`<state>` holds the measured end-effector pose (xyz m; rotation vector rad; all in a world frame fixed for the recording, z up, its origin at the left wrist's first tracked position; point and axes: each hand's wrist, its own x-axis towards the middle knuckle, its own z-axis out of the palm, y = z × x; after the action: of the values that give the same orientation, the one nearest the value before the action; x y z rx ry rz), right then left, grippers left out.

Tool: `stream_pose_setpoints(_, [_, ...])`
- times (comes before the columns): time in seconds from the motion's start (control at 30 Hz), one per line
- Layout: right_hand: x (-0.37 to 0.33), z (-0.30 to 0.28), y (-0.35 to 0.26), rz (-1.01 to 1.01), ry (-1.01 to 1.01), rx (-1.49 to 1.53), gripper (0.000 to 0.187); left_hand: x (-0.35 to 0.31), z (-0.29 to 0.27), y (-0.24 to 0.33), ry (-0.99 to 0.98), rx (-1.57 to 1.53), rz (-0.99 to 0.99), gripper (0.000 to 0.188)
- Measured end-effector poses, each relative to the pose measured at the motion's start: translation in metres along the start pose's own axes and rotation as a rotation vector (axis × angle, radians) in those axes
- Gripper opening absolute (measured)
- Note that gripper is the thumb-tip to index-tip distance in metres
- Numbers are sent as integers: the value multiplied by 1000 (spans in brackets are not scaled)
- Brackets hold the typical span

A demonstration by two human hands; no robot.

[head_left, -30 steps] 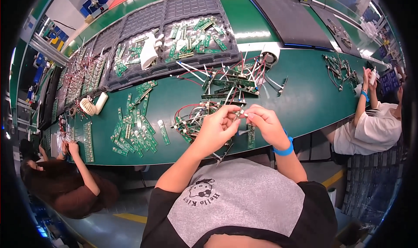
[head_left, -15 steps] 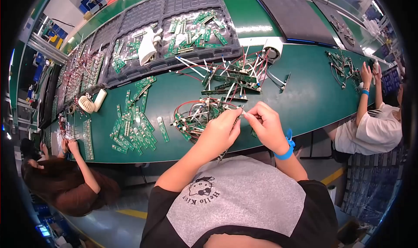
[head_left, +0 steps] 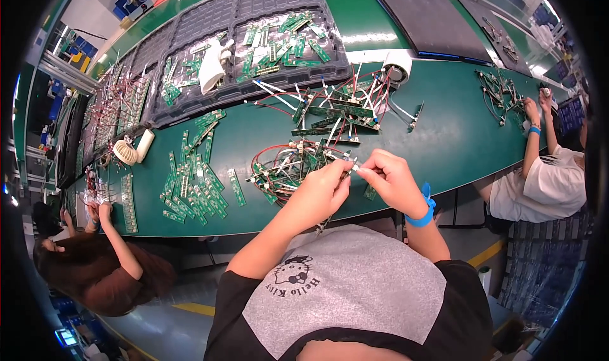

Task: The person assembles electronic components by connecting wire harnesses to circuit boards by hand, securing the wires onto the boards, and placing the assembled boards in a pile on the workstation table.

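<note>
My left hand (head_left: 325, 184) is closed on a narrow circuit board (head_left: 324, 224), mostly hidden by the palm, with one end showing below the hand. Fingertip to fingertip with it, my right hand (head_left: 394, 184) pinches a small white connector (head_left: 356, 167) against the board's upper end. Whether the connector is seated cannot be seen. Just beyond my left hand lies a tangle of wired boards (head_left: 279, 170) with red, white and black leads. Farther back is a heap of wired boards (head_left: 339, 115).
Loose green boards (head_left: 190, 186) lie to the left on the green table (head_left: 444, 132). Behind them, a black tray (head_left: 209, 18) holds more boards and a white glove (head_left: 212, 72). A white fan (head_left: 398, 69) stands at the back; another fan (head_left: 125, 151) is left. Co-workers sit at both sides.
My right hand has shifted slightly, its wrist a little to the right, while the fingertips stay together. At the right, a co-worker's hands have lowered toward the table.
</note>
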<state>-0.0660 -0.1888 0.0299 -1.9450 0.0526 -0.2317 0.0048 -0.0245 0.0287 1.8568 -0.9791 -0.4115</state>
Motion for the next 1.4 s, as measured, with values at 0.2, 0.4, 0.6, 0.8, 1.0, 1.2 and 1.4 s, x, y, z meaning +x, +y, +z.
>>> stream_pose_setpoints(0.2, [-1,2,-4,-35,-1,35,13,-3,-3,3,-54,-174,-55,22])
stream_pose_setpoints(0.4, [-5,4,-9,-44,-1,6,12,-7,-7,-1,-92,-336,-102,23])
stream_pose_setpoints(0.6, [-8,8,-11,-73,36,-52,13,-4,-13,8,-115,-170,-141,20])
stream_pose_setpoints(0.8, [-9,11,-7,-38,72,-23,13,-5,-8,7,-90,-208,-149,15])
stream_pose_setpoints(1.0, [-10,10,-11,-5,-3,36,13,-1,-11,3,-157,-425,-287,14])
stream_pose_setpoints(1.2, [-8,-5,1,97,-57,253,12,0,-13,-5,-203,-794,-254,17])
stream_pose_setpoints(1.4, [-1,-13,6,233,-454,451,20,1,-18,-5,-251,-868,-283,15])
